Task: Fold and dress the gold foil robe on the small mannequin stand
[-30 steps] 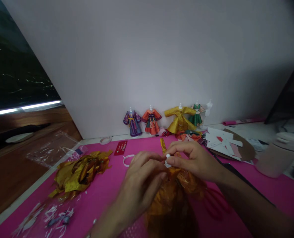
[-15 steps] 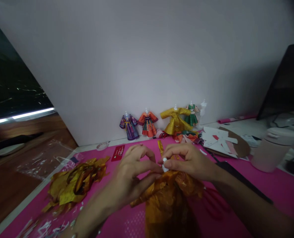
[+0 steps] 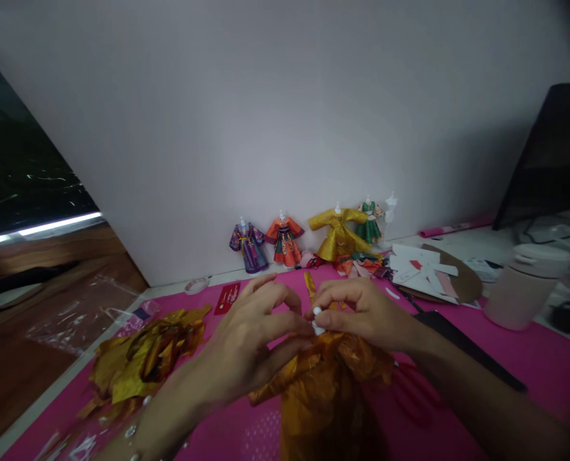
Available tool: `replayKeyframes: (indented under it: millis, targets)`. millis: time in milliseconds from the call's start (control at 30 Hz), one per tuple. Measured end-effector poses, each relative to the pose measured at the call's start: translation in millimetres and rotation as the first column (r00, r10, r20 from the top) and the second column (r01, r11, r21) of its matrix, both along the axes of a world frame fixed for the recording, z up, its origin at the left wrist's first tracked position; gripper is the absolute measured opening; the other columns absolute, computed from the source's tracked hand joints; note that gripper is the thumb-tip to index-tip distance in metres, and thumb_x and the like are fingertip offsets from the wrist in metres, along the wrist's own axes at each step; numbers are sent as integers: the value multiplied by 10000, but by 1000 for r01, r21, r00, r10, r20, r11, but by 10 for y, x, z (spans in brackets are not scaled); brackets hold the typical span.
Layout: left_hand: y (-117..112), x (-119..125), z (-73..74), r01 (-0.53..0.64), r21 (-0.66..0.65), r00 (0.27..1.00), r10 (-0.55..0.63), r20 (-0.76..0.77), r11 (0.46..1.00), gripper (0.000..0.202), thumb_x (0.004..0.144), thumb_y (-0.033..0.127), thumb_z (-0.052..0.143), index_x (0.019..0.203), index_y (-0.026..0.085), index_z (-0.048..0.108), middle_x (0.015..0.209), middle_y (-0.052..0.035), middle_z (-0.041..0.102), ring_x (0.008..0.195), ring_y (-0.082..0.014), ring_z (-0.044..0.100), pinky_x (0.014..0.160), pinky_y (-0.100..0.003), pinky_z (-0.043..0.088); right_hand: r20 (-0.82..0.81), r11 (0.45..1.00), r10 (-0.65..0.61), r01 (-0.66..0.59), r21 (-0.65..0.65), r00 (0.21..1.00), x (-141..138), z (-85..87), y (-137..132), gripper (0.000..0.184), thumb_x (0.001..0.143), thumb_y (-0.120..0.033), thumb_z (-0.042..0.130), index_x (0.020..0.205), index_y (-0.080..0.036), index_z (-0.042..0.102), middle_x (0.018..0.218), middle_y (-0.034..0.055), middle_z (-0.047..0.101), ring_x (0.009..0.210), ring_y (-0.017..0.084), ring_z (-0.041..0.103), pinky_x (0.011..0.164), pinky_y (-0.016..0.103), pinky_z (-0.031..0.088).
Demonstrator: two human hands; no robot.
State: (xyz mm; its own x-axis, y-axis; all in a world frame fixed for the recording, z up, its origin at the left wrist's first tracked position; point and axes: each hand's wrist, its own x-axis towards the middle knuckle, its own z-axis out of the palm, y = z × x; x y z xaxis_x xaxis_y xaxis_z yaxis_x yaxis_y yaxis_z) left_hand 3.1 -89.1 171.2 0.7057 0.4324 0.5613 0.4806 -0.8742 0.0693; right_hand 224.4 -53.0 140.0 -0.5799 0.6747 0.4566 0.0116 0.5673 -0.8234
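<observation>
- Gold dress (image 3: 323, 390): crumpled foil-paper garment, mounted on a small white stand (image 3: 317, 322) of which only the top knob shows; it sits on the pink mat (image 3: 544, 358), front centre, directly below both hands.
- Left hand (image 3: 251, 349): fingers curled and drawn together, thumb and forefinger tips closed on the dress at its neck, just left of the stand knob.
- Right hand (image 3: 366, 314): fingers bent and pinched together on the stand knob and the paper around it (the fingertips of both hands meet at this point).
- Gold strip (image 3: 309, 285): one narrow piece, lying just behind the hands.
- Scrap pile (image 3: 141, 355): one heap of gold foil offcuts on the mat, left of the left hand and apart from it.
- Finished dresses along the wall, four counted: purple (image 3: 248, 244), orange (image 3: 285, 239), gold (image 3: 339, 232) and green (image 3: 370, 221), each upright on its own stand.
- Bare stand (image 3: 390, 203): one, white, just right of the green dress.
- Red card (image 3: 227, 297): one, flat on the mat behind the left hand.
- Paper pieces (image 3: 422, 270): one loose stack of white and pink cut-outs on a brown sheet, far right of the mat (count of single pieces not readable).
- Cup (image 3: 522, 287): one, pale, lidded, at the right edge.
</observation>
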Motion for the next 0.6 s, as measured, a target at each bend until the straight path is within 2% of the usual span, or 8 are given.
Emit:
replayKeyframes:
  millis: [367,600]
  targets:
    - [-3,-22,33,14,-30,999,-15,-35,999,91,914,154,673,920,235,714,919,-18,639,906,-181,659,1092,-444,393,-10,1000,7,-7,-15,1000,-2,-7,-3,153,883,-321,690,807,-195,735,798,1,683,754,154,598,709,280,456]
    - [9,-33,36,22,-44,997,-25,-66,999,115,925,153,660,959,246,719,948,-23,637,930,-187,648,1138,-495,333,11,1000,25,-25,-3,1000,5,-7,9,146,888,-315,683,820,-197,737,801,6,681,759,160,607,712,291,456]
